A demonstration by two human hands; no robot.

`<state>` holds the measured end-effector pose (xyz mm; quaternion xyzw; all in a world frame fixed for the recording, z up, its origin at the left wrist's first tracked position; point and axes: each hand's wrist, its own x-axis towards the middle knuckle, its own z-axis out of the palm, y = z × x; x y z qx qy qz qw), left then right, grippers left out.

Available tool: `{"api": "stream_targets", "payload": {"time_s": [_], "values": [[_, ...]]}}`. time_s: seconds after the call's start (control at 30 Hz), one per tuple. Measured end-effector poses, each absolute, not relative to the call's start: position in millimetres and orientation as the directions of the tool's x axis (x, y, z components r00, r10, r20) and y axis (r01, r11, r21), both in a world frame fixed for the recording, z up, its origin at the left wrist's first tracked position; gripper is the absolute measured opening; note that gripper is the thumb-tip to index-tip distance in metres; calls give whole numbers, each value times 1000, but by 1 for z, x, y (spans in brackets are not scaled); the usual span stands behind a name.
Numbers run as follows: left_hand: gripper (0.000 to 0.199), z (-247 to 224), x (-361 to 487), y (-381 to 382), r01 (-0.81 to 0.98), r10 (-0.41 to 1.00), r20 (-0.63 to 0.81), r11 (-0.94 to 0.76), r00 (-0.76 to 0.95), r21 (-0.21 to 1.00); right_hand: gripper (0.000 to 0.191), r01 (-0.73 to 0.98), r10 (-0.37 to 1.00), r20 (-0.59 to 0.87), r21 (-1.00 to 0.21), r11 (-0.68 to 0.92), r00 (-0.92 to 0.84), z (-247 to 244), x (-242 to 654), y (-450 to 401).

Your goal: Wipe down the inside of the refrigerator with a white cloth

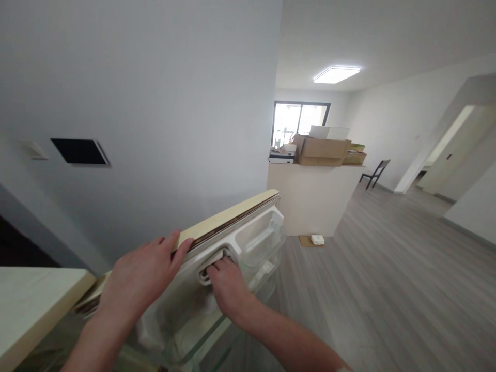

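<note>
An old cream refrigerator door (236,211) stands swung out, its white inner side towards me. Over its top edge lies my left hand (145,274), fingers behind and thumb in front, gripping it. My right hand (228,287) is closed on what looks like a folded whitish cloth (204,279), pressed into a moulded recess high on the inner side. Part of the cloth is hidden under the fingers. Clear door shelves (263,240) run along the inner side, right of and below that hand.
The refrigerator top (34,299) is at the lower left. Behind the door rises a grey wall (174,103) with a dark panel (79,151). A partition (306,199) bears cardboard boxes (323,151). Wooden floor (380,279) extends right, with a chair (375,174) farther back.
</note>
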<state>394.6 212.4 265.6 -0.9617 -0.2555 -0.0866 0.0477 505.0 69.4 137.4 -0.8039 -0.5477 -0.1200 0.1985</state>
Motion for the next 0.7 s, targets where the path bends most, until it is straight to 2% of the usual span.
{"api": "stream_targets", "payload": {"time_s": [0.07, 0.13, 0.2, 0.33, 0.37, 0.43, 0.5, 0.57, 0.63, 0.7], "values": [[53, 265, 394, 212, 499, 476, 199, -862, 857, -88, 14, 928, 760, 532, -212, -307, 374, 149, 504, 66], [53, 265, 394, 211, 505, 476, 213, -856, 853, -110, 15, 923, 741, 549, -214, -321, 386, 158, 504, 65], [52, 265, 395, 210, 512, 483, 206, -850, 851, -121, 16, 913, 783, 470, -202, -356, 409, 159, 504, 67], [52, 268, 396, 208, 529, 503, 197, -840, 842, -121, 23, 870, 861, 175, -233, -435, 478, 148, 502, 70], [53, 269, 396, 208, 536, 509, 196, -837, 838, -114, 23, 858, 866, 142, -286, -427, 479, 148, 502, 66], [53, 270, 396, 207, 546, 524, 188, -833, 831, -93, 19, 797, 840, 171, -455, -396, 515, 153, 503, 48], [53, 271, 396, 206, 545, 528, 171, -836, 832, -69, 13, 666, 724, 249, -649, -368, 643, 164, 509, 19], [53, 273, 396, 206, 541, 527, 158, -839, 835, -56, 3, 530, 523, 321, -785, -319, 790, 178, 522, -13], [53, 274, 397, 206, 543, 531, 148, -838, 834, -54, 12, 489, 288, 420, -840, -237, 861, 190, 539, -37], [54, 275, 397, 205, 549, 536, 150, -834, 831, -63, 19, 526, 101, 517, -826, -199, 850, 196, 556, -46]]}}
